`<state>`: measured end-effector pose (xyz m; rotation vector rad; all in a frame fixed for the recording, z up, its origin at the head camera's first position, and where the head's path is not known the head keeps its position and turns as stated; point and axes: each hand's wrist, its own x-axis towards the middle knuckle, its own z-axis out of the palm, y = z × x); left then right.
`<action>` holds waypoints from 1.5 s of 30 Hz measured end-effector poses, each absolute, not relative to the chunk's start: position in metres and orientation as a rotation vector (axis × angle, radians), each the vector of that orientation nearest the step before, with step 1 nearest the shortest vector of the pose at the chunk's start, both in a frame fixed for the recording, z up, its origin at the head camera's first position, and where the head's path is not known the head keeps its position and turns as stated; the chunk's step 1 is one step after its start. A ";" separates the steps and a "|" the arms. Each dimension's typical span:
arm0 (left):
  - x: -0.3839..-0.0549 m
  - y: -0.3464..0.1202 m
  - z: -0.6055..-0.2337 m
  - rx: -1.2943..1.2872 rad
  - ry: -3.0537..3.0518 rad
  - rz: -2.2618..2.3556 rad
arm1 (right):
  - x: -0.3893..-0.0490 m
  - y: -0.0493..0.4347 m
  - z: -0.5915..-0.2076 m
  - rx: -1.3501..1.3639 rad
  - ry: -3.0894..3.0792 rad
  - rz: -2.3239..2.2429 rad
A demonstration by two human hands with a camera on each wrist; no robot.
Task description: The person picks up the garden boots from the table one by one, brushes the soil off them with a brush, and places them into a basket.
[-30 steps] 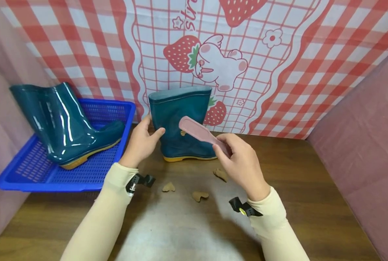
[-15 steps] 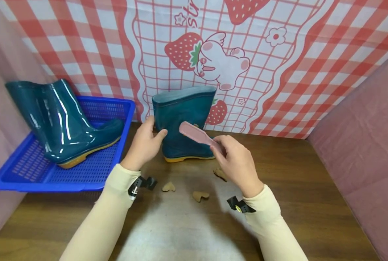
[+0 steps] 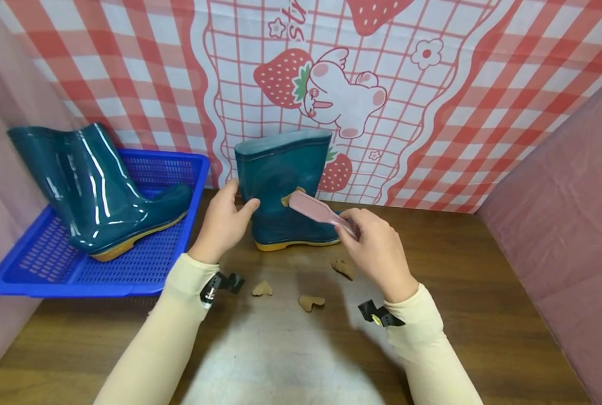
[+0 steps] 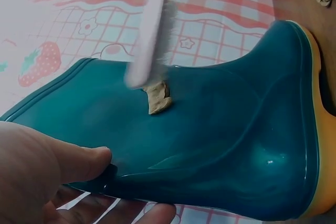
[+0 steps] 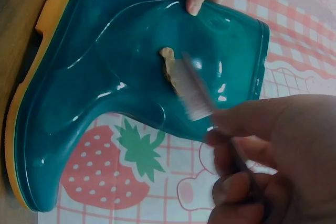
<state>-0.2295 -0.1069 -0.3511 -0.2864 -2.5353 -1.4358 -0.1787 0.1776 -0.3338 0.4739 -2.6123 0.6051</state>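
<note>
A dark green rubber boot (image 3: 268, 169) with a yellow sole stands upright on the table. My left hand (image 3: 221, 228) grips the back of its shaft, thumb on the near side and fingers behind. In my right hand (image 3: 379, 253) is a pink brush (image 3: 311, 207) by its handle. Its white bristles (image 5: 191, 90) meet the boot beside a brown, clay-like lump (image 4: 159, 99) stuck to the shaft; the right wrist view is blurred there. Several similar brown pieces, such as this heart-shaped one (image 3: 262, 288), lie on the table in front.
On the left, a blue plastic basket (image 3: 103, 289) holds a second green boot (image 3: 106, 191), which leans over its rim. A red-and-white checked cloth (image 3: 483, 112) hangs close behind the boot. Pink cloth (image 3: 559, 185) bounds the right side of the wooden table (image 3: 458, 315).
The brush first dipped slightly, then moved right along the shaft, baring more of the brown lump. The boot shifted right a little, then tipped slightly back. My left hand kept its grip.
</note>
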 end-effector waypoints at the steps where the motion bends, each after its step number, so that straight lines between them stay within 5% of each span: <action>1: -0.229 -0.107 -0.351 -0.295 -2.538 -1.423 | -0.179 0.177 -0.334 0.504 -2.585 0.614; 8: -0.226 -0.103 -0.345 -0.385 -2.581 -1.422 | -0.180 0.170 -0.338 0.679 -2.470 0.594; 23: -0.227 -0.106 -0.348 -0.330 -2.550 -1.467 | -0.175 0.181 -0.327 0.477 -2.575 0.540; 31: -0.226 -0.108 -0.349 -0.358 -2.560 -1.465 | -0.174 0.173 -0.331 0.665 -2.484 0.520; 45: -0.227 -0.106 -0.351 -0.358 -2.524 -1.474 | -0.174 0.183 -0.327 0.461 -2.504 0.536</action>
